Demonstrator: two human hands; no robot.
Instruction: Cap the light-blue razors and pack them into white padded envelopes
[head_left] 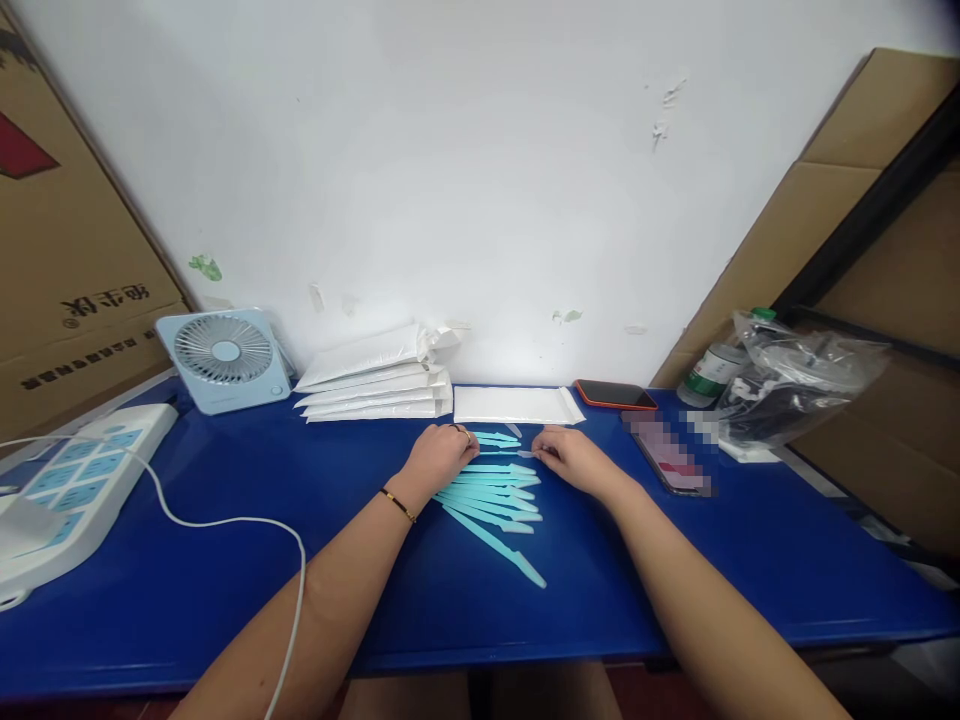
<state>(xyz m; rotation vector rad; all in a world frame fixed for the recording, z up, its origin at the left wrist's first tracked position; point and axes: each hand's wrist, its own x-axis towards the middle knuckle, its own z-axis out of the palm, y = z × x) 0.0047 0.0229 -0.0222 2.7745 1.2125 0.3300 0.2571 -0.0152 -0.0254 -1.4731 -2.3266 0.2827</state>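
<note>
Between my hands lies a slim turquoise eyebrow razor (499, 454), level and just above the blue tabletop. My left hand (444, 458) is closed around its handle end, with a ring and a bracelet showing. The fingertips of my right hand (574, 460) pinch a small translucent cap (526, 454) at the blade end. Nearer to me, several more turquoise razors (480, 492) fan out with whitish tips to the right; my left hand partly covers their handles. One razor (499, 548) lies slanted, nearest to me. Farther back are a few razors (496, 438) and a loose clear cap (514, 430).
Against the wall are a stack of white padded mailers (375, 385) and a flat white packet (516, 405). A light-blue fan (225, 352), a power strip (90, 490) and a white cable (232, 520) are left. Phones (615, 394) and a bottle (711, 375) stand right.
</note>
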